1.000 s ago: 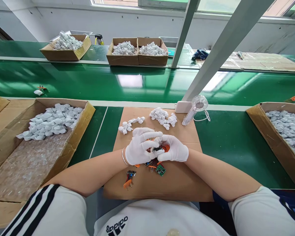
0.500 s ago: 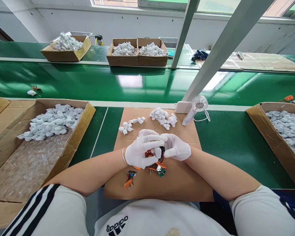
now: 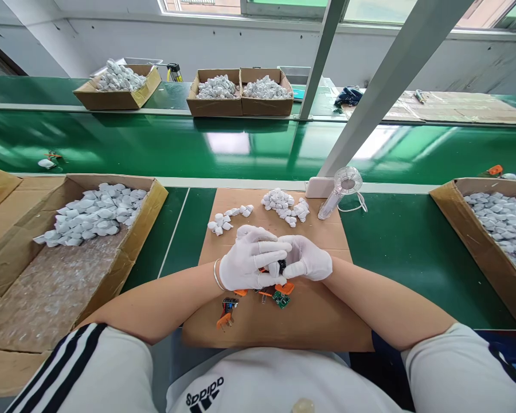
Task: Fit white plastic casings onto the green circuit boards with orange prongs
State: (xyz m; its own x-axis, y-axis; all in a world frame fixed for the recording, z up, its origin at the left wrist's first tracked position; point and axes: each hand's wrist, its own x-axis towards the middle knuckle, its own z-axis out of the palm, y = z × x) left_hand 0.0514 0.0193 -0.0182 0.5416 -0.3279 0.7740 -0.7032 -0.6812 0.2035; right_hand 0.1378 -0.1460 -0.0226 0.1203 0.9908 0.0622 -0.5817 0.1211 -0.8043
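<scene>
My left hand (image 3: 254, 259), in a white glove, meets my right hand (image 3: 308, 258), gloved too, above the brown cardboard sheet (image 3: 322, 321). Both are closed around a small plug circuit assembly (image 3: 282, 265); black and orange bits of it and a white piece (image 3: 274, 269) show between the fingers, the rest is covered. Just below them lie orange plug parts (image 3: 285, 288) and a green circuit board (image 3: 281, 299). A separate orange plug with components (image 3: 226, 312) is nearer to me on the left. Beyond my hands sit small white pieces in two groups (image 3: 277, 199) (image 3: 220, 223).
A clear handheld fan (image 3: 346, 183) stands by the slanted grey post (image 3: 370, 92). Open cardboard boxes of white pieces flank me, left (image 3: 124, 252) and right (image 3: 477, 229); more boxes (image 3: 215, 107) stand across the green conveyor belt (image 3: 155, 143). Loose orange plugs (image 3: 495, 170) ride on the belt.
My hands stay together and have shifted slightly, hiding more of the orange parts between them. On the belt, the loose plugs with white pieces have moved a little to the left.
</scene>
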